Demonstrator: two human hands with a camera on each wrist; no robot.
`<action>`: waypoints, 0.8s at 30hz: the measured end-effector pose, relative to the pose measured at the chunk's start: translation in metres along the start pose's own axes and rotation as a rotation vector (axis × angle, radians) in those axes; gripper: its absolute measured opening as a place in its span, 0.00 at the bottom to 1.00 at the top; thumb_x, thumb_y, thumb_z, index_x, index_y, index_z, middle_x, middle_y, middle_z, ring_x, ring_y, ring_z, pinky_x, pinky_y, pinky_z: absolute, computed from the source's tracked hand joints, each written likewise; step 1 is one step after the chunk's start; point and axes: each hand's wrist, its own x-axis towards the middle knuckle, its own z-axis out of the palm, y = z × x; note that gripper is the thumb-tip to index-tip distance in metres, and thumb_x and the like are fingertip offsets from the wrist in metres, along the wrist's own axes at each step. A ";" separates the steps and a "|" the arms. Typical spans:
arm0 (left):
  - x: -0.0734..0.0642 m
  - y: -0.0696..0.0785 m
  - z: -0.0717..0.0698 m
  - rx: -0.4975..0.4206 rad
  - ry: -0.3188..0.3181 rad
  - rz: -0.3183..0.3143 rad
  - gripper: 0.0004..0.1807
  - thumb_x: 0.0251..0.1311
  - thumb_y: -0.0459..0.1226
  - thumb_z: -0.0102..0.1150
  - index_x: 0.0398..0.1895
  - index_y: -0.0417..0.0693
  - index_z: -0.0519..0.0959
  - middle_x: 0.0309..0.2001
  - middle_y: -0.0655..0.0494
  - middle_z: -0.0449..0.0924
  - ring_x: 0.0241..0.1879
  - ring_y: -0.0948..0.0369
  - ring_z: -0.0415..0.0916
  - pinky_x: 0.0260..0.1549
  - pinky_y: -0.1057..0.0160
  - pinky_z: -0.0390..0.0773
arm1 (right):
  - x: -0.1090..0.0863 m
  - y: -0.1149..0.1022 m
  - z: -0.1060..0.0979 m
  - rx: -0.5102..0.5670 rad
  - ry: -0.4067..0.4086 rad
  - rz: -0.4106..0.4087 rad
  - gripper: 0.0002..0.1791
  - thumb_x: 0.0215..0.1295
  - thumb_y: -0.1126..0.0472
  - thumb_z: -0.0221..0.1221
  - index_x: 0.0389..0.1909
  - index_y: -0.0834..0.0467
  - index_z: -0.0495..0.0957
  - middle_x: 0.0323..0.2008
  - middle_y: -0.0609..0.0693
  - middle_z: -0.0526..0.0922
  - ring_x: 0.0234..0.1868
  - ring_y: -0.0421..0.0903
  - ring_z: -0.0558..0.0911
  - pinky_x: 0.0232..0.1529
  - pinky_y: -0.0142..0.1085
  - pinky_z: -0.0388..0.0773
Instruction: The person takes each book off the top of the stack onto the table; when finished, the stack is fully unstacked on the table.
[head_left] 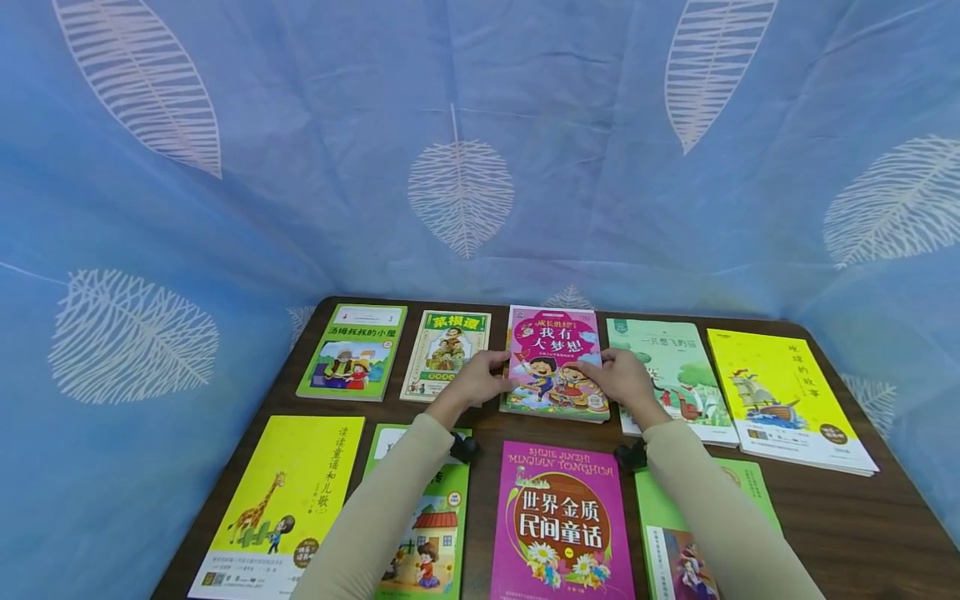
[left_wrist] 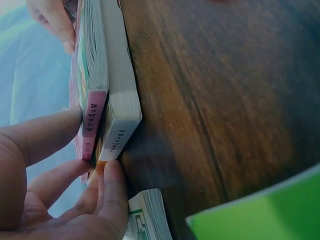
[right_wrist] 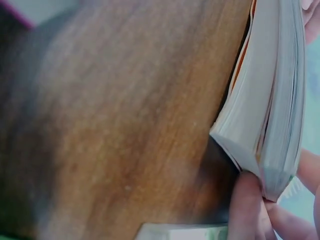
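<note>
A pink picture-covered book [head_left: 555,358] lies on top of a thicker book with a white spine [left_wrist: 119,135], the two nearly lined up at the back middle of the table. My left hand [head_left: 478,379] grips the stack's left side, its thumb by the pink cover's edge and its fingertips against the two spines. On the other side my right hand [head_left: 624,379] holds the stack, thumb over the pink cover and fingers at the page edges. In the right wrist view, the lower book's pages [right_wrist: 245,115] rest close over the wood. The lower book's cover is mostly hidden.
A green book [head_left: 352,354], a small cream book [head_left: 435,354], a pale green book [head_left: 675,375] and a yellow ship book [head_left: 787,400] share the back row. Nearer lie a giraffe book [head_left: 285,492], a magenta book [head_left: 562,517] and two green ones, partly under the forearms. Blue curtain [head_left: 337,167] surrounds the dark table.
</note>
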 end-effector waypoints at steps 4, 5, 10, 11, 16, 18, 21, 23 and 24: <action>0.001 -0.001 0.000 0.029 -0.010 0.033 0.33 0.72 0.36 0.64 0.79 0.44 0.68 0.76 0.42 0.70 0.77 0.45 0.66 0.74 0.45 0.72 | -0.002 0.003 0.001 0.058 0.030 -0.001 0.41 0.74 0.42 0.62 0.71 0.72 0.70 0.28 0.56 0.83 0.30 0.50 0.80 0.37 0.41 0.78; 0.001 -0.001 0.000 0.037 -0.017 0.044 0.33 0.73 0.36 0.63 0.79 0.43 0.67 0.76 0.42 0.69 0.77 0.45 0.66 0.74 0.45 0.72 | -0.002 0.004 0.001 0.072 0.033 0.003 0.42 0.74 0.42 0.62 0.71 0.72 0.70 0.34 0.59 0.86 0.36 0.53 0.83 0.41 0.44 0.81; -0.001 0.000 0.001 0.100 -0.034 0.081 0.29 0.77 0.35 0.57 0.78 0.42 0.67 0.78 0.40 0.64 0.78 0.44 0.63 0.75 0.45 0.70 | -0.004 0.011 -0.002 0.199 0.031 0.036 0.38 0.76 0.44 0.61 0.73 0.69 0.70 0.45 0.60 0.87 0.45 0.52 0.86 0.52 0.48 0.85; -0.001 0.001 0.002 0.108 -0.037 0.083 0.29 0.77 0.35 0.56 0.78 0.41 0.67 0.78 0.40 0.64 0.78 0.43 0.63 0.75 0.45 0.69 | -0.005 0.012 -0.004 0.258 0.024 0.048 0.37 0.76 0.46 0.61 0.74 0.67 0.69 0.41 0.57 0.87 0.40 0.48 0.85 0.47 0.45 0.85; -0.002 0.003 0.004 0.154 -0.035 0.075 0.28 0.76 0.34 0.57 0.77 0.42 0.69 0.77 0.40 0.64 0.77 0.44 0.62 0.75 0.45 0.69 | -0.014 0.016 -0.016 0.553 -0.044 0.123 0.35 0.78 0.49 0.60 0.80 0.58 0.65 0.36 0.36 0.83 0.26 0.33 0.77 0.29 0.32 0.78; -0.003 0.003 0.004 0.167 -0.031 0.076 0.29 0.74 0.33 0.59 0.77 0.41 0.70 0.76 0.39 0.64 0.77 0.44 0.63 0.75 0.46 0.70 | -0.018 0.020 -0.020 0.640 -0.082 0.141 0.36 0.79 0.49 0.58 0.81 0.55 0.62 0.38 0.34 0.83 0.26 0.31 0.80 0.27 0.30 0.80; -0.003 0.004 0.003 0.183 -0.027 0.083 0.29 0.72 0.31 0.60 0.76 0.40 0.71 0.76 0.39 0.64 0.76 0.44 0.63 0.74 0.46 0.71 | -0.024 0.028 -0.024 0.738 -0.123 0.157 0.36 0.80 0.49 0.57 0.83 0.53 0.59 0.39 0.33 0.85 0.30 0.31 0.85 0.28 0.29 0.83; -0.003 0.004 0.002 0.185 -0.025 0.082 0.30 0.72 0.31 0.61 0.76 0.40 0.71 0.76 0.39 0.64 0.76 0.43 0.63 0.74 0.46 0.71 | -0.029 0.034 -0.028 0.801 -0.152 0.148 0.38 0.80 0.50 0.57 0.84 0.54 0.56 0.38 0.32 0.86 0.35 0.32 0.88 0.34 0.30 0.87; -0.003 0.004 0.002 0.182 -0.026 0.080 0.30 0.72 0.31 0.61 0.76 0.40 0.71 0.76 0.38 0.64 0.76 0.43 0.63 0.74 0.45 0.71 | -0.031 0.037 -0.030 0.825 -0.166 0.144 0.38 0.80 0.50 0.57 0.84 0.54 0.54 0.38 0.31 0.86 0.36 0.32 0.89 0.36 0.31 0.88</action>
